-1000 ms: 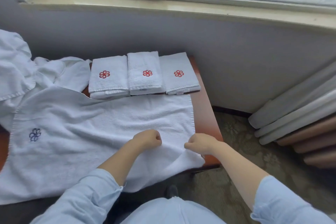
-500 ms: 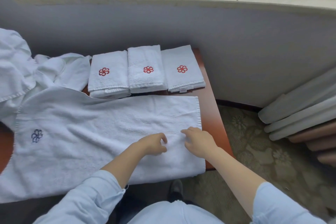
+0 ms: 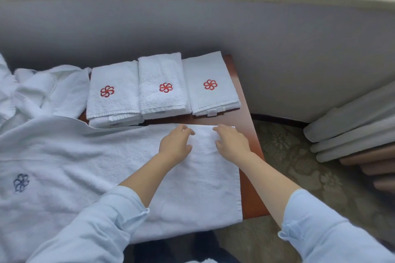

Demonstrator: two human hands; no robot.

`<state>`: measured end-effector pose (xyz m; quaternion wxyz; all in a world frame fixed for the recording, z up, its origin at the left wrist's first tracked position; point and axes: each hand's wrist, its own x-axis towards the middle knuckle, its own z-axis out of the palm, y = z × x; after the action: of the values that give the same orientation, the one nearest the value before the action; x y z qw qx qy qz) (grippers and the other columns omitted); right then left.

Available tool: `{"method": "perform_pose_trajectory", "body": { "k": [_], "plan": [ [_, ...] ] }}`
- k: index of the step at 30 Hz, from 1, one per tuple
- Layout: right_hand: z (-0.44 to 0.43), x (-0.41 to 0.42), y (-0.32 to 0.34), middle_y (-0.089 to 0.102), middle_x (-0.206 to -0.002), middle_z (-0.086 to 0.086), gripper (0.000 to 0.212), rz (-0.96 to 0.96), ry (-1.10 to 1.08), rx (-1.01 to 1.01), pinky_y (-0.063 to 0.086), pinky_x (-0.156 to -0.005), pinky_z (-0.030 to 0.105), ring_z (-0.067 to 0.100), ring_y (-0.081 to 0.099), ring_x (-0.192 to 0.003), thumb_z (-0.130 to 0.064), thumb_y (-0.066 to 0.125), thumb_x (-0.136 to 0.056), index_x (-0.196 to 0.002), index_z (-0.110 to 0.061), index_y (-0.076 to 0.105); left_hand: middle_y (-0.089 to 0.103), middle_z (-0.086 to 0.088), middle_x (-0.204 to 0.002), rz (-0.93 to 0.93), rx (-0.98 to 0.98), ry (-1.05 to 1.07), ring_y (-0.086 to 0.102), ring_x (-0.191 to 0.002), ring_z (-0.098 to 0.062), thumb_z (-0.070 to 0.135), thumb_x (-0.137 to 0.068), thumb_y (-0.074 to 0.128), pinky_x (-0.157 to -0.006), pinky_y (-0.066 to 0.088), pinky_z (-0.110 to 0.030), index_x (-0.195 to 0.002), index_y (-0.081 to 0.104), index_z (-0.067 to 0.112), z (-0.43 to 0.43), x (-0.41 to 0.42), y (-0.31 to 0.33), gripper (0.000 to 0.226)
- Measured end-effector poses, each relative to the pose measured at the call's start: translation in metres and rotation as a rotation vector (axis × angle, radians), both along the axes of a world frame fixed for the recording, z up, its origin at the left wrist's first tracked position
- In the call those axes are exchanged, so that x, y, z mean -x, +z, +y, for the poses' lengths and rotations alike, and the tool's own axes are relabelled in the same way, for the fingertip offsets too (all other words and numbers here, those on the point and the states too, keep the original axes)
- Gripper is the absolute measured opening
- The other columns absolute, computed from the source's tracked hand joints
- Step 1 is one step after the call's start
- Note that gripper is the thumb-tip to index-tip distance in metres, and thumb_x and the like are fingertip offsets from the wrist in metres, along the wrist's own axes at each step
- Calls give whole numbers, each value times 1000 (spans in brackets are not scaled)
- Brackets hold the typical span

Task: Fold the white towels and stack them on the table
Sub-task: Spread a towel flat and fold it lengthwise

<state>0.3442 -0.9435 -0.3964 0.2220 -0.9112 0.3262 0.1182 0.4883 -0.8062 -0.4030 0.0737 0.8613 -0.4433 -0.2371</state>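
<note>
The brown tabletop (image 3: 245, 113) carries a large white towel (image 3: 85, 166) spread flat, its near side hanging over the front edge. Three folded towels (image 3: 164, 87) line the back edge. Left hand (image 3: 176, 145) and right hand (image 3: 232, 143) rest near the towel's far right corner, fingers (image 3: 188, 131) loosely spread, pinching nothing. The terry looks soft, limp and light, and is best pinched at its corners

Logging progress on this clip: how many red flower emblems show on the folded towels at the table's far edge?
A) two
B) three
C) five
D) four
B: three red emblems show, one atop each folded pile lying side by side beyond the spread towel.
</note>
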Motion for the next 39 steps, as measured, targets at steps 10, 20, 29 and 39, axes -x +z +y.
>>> {"method": "perform_pose_trajectory", "body": {
  "k": [10, 20, 29, 39],
  "plan": [
    [-14, -30, -10, 59, -112, 1, 39, 153, 83, 138, 32, -84, 34, 25, 45, -110, -13, 57, -84, -121, -25, 54, 34, -3, -137, -25, -190, -147, 59, -102, -28, 14, -84, 65, -70, 48, -36, -145, 35, 25, -30, -24, -4, 69],
    [-29, -25, 14, 57, -82, -6, 15, -41, 2, 63, 33, -76, 31, 22, 59, -84, -8, 55, -85, -85, -23, 54, 55, -7, -117, -97, -132, 33, 59, -101, -32, 23, -94, 53, -73, 43, -35, -113, 54, 17, -24, -33, 8, 20],
    [-71, -67, 63, 66, -87, -4, 20, -341, -116, 347, 24, -75, 30, 20, 54, -80, -6, 53, -86, -93, -20, 66, 55, -4, -103, -242, 268, 201, 57, -83, -32, 21, -97, 51, -62, 40, -36, -101, 57, 13, -55, -62, 56, 11],
    [-57, -37, 45, 61, -83, -6, 20, -271, -41, 345, 36, -82, 30, 16, 53, -80, -5, 55, -87, -85, -23, 65, 70, 2, -85, -381, 218, 28, 57, -93, -22, 37, -88, 67, -78, 37, -34, -94, 71, 26, -37, -47, 54, 13]
  ]
}}
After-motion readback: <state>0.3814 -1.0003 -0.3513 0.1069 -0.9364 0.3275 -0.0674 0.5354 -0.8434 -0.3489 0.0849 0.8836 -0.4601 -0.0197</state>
